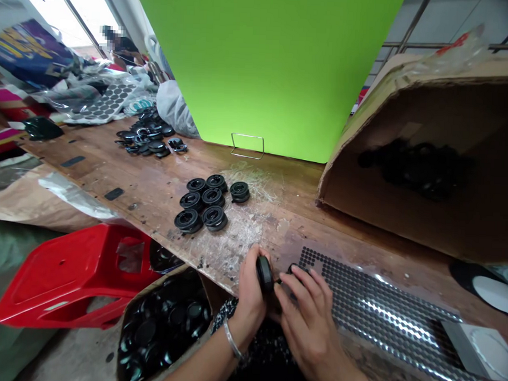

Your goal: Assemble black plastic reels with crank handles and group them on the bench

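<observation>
My left hand (pixel 249 290) grips a round black plastic part (pixel 265 274), tilted on its edge, near the front of the bench. Close beside it on the right, my right hand (pixel 308 306) has its fingers curled round another dark piece (pixel 293 268); most of that piece is hidden, so I cannot tell its kind. Further back lies a group of several round black ring-shaped parts (pixel 213 197), with one (pixel 239 191) slightly apart. To the right of my right hand is a sheet of small black round dots (pixel 371 297), partly shiny.
A cardboard box (pixel 353 216) with dark parts inside lies at the right. A green board (pixel 266 68) stands behind. Black parts (pixel 147 134) are piled at back left. Below the bench are a red stool (pixel 72 267) and a box of black parts (pixel 166 326). Someone (pixel 125 47) sits far off.
</observation>
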The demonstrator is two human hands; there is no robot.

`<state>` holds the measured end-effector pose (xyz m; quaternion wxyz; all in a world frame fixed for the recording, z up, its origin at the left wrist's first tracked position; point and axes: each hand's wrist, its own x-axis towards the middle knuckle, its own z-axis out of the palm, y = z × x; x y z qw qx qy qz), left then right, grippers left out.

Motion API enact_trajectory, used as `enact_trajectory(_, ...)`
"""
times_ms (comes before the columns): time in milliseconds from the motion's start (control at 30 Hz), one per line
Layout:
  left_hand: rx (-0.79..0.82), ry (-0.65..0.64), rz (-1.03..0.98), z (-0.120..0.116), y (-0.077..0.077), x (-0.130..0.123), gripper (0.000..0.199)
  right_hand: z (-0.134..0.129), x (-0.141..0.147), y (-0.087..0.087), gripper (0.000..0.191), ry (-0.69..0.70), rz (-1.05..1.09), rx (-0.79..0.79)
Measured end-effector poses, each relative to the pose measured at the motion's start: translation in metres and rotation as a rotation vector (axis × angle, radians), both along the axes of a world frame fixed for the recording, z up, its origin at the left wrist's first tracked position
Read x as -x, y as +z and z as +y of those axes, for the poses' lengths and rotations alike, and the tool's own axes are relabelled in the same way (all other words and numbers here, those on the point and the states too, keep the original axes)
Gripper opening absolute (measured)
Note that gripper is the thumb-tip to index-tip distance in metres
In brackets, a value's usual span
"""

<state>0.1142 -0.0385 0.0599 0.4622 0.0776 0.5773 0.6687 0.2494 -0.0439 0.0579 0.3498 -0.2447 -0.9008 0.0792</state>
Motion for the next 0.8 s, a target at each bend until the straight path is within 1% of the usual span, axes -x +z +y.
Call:
enact_trajectory(67, 0.000, 0.002, 0.012, 0.000, 0.002, 0.002, 0.040, -0.005, -0.003, 0.000, 0.052, 0.000, -0.082, -0.006)
enact_trajectory(133, -0.018, -0.009, 0.038, 0.000, 0.004, 0.004, 0.039, -0.002, -0.009, 0.001, 0.051, -0.014, -0.069, 0.029)
enact_trajectory(200, -0.058, -0.017, 0.077, 0.000, 0.006, 0.007, 0.039, 0.009, -0.021, 0.001, 0.039, -0.100, 0.034, 0.070)
enact_trajectory(267, -0.087, -0.004, 0.123, 0.000, 0.005, 0.011, 0.038, 0.025, -0.035, -0.003, 0.021, -0.248, 0.103, 0.101)
enact_trajectory(333, -0.090, 0.010, 0.152, 0.001, 0.004, 0.014, 0.036, 0.040, -0.047, -0.011, 0.007, -0.362, 0.060, 0.133)
enact_trajectory(367, -0.088, 0.005, 0.158, 0.001, 0.003, 0.015, 0.036, 0.046, -0.051, -0.016, 0.007, -0.390, 0.014, 0.150)
enact_trajectory(433, -0.083, -0.013, 0.163, 0.002, 0.002, 0.014, 0.035, 0.053, -0.054, -0.026, 0.011, -0.400, -0.066, 0.179)
enact_trajectory(500, -0.074, -0.025, 0.168, 0.003, 0.001, 0.011, 0.035, 0.055, -0.051, -0.031, 0.013, -0.391, -0.113, 0.201)
enact_trajectory(600, -0.057, -0.021, 0.171, 0.005, 0.000, 0.008, 0.037, 0.056, -0.043, -0.030, 0.016, -0.363, -0.171, 0.257)
enact_trajectory(700, -0.051, -0.025, 0.174, 0.006, -0.001, 0.007, 0.039, 0.060, -0.038, -0.027, 0.013, -0.348, -0.237, 0.309)
enact_trajectory(800, -0.040, -0.011, 0.192, 0.006, -0.003, 0.009, 0.038, 0.062, -0.037, -0.028, 0.012, -0.361, -0.270, 0.272)
